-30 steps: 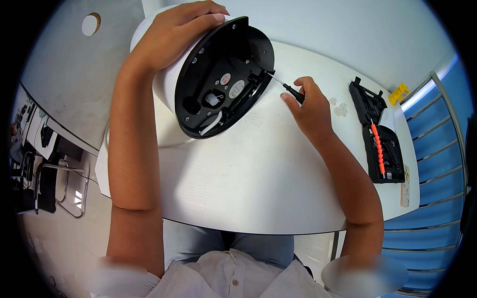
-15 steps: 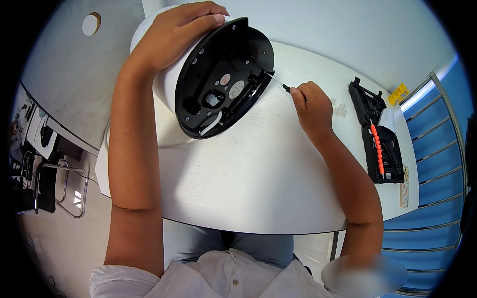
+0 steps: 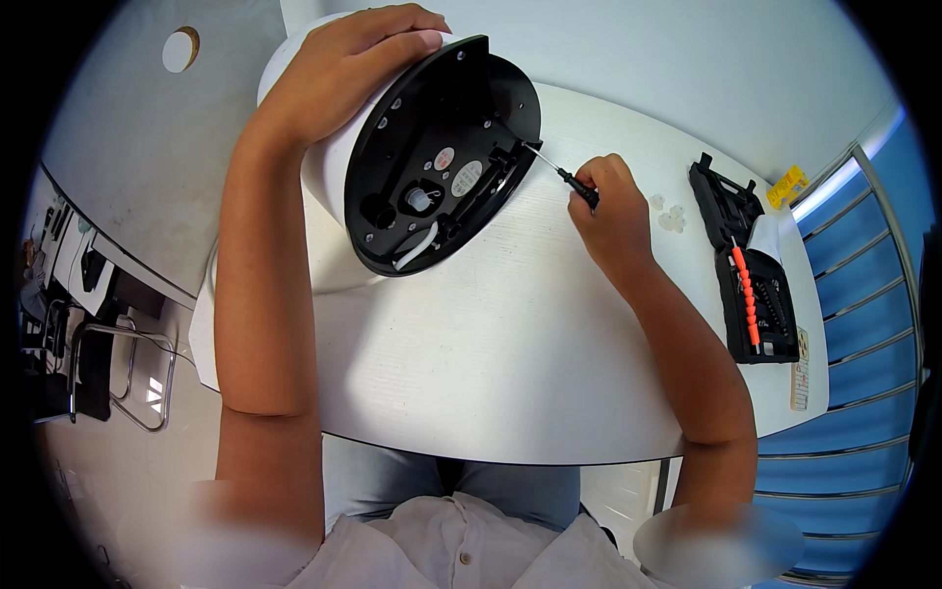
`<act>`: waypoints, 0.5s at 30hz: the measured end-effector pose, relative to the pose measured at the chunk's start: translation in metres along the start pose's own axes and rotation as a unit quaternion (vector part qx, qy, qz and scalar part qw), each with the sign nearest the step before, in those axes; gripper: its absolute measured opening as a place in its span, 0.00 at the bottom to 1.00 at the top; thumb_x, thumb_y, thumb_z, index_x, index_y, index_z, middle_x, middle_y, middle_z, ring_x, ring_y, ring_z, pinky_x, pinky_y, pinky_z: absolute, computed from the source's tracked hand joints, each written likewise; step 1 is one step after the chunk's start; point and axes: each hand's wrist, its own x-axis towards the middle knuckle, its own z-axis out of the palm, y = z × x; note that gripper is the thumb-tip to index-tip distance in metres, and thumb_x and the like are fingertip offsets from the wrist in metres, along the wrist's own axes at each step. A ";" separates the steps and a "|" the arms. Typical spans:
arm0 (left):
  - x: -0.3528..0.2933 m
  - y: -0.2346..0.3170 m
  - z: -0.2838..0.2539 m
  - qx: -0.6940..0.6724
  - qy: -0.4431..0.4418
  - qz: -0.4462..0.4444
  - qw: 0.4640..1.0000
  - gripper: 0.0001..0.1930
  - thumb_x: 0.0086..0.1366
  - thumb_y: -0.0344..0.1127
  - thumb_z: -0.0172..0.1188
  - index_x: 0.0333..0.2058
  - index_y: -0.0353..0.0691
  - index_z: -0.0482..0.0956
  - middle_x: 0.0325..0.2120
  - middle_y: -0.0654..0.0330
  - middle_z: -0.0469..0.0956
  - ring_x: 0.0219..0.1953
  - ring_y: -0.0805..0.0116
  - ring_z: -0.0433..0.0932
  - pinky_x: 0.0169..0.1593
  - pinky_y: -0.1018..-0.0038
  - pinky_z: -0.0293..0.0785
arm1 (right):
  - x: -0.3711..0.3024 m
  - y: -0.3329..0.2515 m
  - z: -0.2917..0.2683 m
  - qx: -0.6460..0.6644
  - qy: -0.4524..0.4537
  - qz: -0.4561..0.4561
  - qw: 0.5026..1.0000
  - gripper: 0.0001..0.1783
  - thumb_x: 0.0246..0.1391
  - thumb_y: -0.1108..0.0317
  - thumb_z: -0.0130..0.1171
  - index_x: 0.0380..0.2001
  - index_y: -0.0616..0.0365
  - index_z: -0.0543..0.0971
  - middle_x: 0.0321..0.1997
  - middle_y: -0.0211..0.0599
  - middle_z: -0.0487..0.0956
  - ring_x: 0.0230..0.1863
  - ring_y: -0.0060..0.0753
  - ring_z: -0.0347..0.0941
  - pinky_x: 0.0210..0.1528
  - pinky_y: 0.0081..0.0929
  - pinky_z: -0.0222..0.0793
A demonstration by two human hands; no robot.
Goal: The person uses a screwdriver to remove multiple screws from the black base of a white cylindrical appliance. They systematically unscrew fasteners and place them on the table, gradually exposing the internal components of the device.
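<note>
A white rounded appliance (image 3: 329, 187) lies tipped over on the table, its black oval base (image 3: 402, 177) facing me. My left hand (image 3: 353, 59) grips the appliance's upper side, with the thumb close to the rim of the base. Screw holes, two oval stickers and a white cable (image 3: 417, 247) show inside the base. In my right hand (image 3: 613, 211) is a black-handled screwdriver (image 3: 577, 188), its thin shaft slanting up and left. The tip meets the right edge of the base; whether it sits in a screw is too small to tell.
At the table's right stands an opened black tool case (image 3: 760, 304) holding an orange flexible shaft (image 3: 746, 294). Small translucent pieces (image 3: 671, 218) lie left of it, a yellow item (image 3: 786, 187) behind, and a remote control (image 3: 801, 378) nearer me. Metal railings (image 3: 863, 324) run beyond the table's right edge.
My right hand has shifted slightly left and its fingers have changed position on the screwdriver, baring more of the handle. The appliance and my left hand stay almost where they were.
</note>
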 end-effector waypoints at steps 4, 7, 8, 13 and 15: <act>0.001 -0.009 0.007 -0.032 0.038 0.024 0.998 0.20 0.64 0.45 0.51 0.38 0.30 0.78 0.35 0.52 0.78 0.41 0.62 0.75 0.49 0.70 0.69 | 0.002 0.008 0.001 -0.093 0.060 -0.114 0.987 0.10 0.45 0.75 0.63 0.25 0.56 0.69 0.25 0.33 0.68 0.22 0.33 0.68 0.23 0.31 0.66; -0.001 -0.022 0.003 -0.043 -0.011 0.013 0.999 0.21 0.65 0.46 0.49 0.48 0.40 0.78 0.48 0.56 0.77 0.51 0.62 0.74 0.57 0.71 0.66 | 0.000 0.007 0.002 -0.126 0.050 -0.141 0.981 0.07 0.48 0.73 0.62 0.26 0.56 0.72 0.24 0.33 0.70 0.22 0.31 0.67 0.24 0.29 0.65; 0.000 -0.024 0.003 -0.036 -0.014 0.016 0.999 0.20 0.64 0.46 0.49 0.48 0.40 0.78 0.47 0.56 0.77 0.50 0.63 0.75 0.56 0.71 0.67 | -0.001 0.006 0.003 -0.127 0.044 -0.141 0.981 0.06 0.49 0.72 0.61 0.27 0.56 0.73 0.23 0.32 0.71 0.21 0.31 0.67 0.24 0.29 0.65; -0.002 -0.017 0.001 -0.036 -0.024 0.000 0.999 0.20 0.64 0.46 0.49 0.45 0.38 0.78 0.41 0.58 0.78 0.44 0.66 0.76 0.53 0.74 0.68 | 0.010 -0.003 -0.007 0.220 -0.162 0.257 0.927 0.09 0.58 0.65 0.54 0.29 0.58 0.75 0.22 0.35 0.75 0.22 0.35 0.67 0.28 0.30 0.64; -0.002 -0.013 0.000 -0.048 -0.040 0.002 0.998 0.18 0.63 0.45 0.49 0.42 0.38 0.77 0.38 0.59 0.77 0.42 0.68 0.75 0.50 0.74 0.68 | 0.011 -0.001 -0.007 0.226 -0.173 0.259 0.923 0.10 0.59 0.63 0.52 0.30 0.58 0.75 0.23 0.36 0.75 0.24 0.37 0.68 0.29 0.31 0.64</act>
